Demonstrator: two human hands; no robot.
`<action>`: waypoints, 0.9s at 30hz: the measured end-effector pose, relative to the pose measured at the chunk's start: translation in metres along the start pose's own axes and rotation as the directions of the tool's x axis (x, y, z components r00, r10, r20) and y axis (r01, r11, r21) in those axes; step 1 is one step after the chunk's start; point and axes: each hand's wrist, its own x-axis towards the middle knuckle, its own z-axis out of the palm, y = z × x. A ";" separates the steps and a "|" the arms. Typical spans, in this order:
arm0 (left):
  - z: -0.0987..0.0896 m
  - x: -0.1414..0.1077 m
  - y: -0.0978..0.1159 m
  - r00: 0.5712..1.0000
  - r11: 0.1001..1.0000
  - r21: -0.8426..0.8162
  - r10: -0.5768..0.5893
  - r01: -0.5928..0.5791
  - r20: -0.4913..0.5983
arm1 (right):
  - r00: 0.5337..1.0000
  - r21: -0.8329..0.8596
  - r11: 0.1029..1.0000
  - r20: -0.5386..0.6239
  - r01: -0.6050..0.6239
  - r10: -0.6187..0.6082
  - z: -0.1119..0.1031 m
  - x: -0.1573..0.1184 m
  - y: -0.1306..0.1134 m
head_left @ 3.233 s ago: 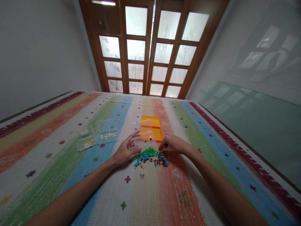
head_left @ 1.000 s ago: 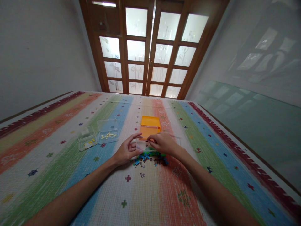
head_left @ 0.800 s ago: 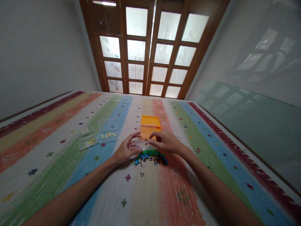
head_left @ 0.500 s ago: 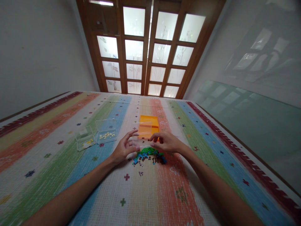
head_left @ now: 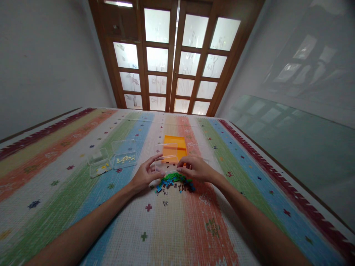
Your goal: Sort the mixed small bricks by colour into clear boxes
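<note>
A clear plastic box [head_left: 165, 158] with its lid raised is held between my two hands, just above the cloth. My left hand [head_left: 146, 173] grips its left side, thumb at the near edge and fingers behind. At the near right corner, my right hand [head_left: 196, 168] pinches the edge with bent fingers. Right below the box lies a pile of small green, blue and dark building bricks [head_left: 175, 178]. Behind it, partly seen through the clear plastic, is a shallow orange tray [head_left: 174, 140] with a divider.
To the left stand two open clear boxes: one [head_left: 124, 159] with small pale-yellow pieces, the other [head_left: 100, 169] with yellow and white pieces. Some loose dark pieces [head_left: 165, 203] lie nearer me. A striped cloth [head_left: 122, 221] covers the table. Glazed wooden doors [head_left: 158, 59] stand beyond.
The clear box's raised lid has shifted and tilted slightly between my hands. Both hands keep nearly the same place and grip. The view has moved a little.
</note>
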 end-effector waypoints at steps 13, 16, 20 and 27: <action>0.001 0.000 -0.001 0.999 0.997 -0.072 -0.031 0.028 -0.037 | 0.991 0.154 0.983 0.101 -0.103 0.088 0.013 -0.037 0.036; 0.001 0.000 -0.001 0.999 0.998 -0.061 -0.028 0.025 -0.043 | 0.986 0.184 0.973 0.118 -0.136 0.116 0.017 -0.040 0.040; 0.000 0.000 -0.002 0.998 0.999 -0.039 -0.020 0.018 -0.055 | 0.987 0.192 0.972 0.114 -0.136 0.116 0.021 -0.041 0.044; 0.000 -0.001 -0.001 0.998 0.999 -0.023 -0.032 0.031 -0.050 | 0.988 0.117 0.985 0.100 -0.126 0.115 0.019 -0.049 0.050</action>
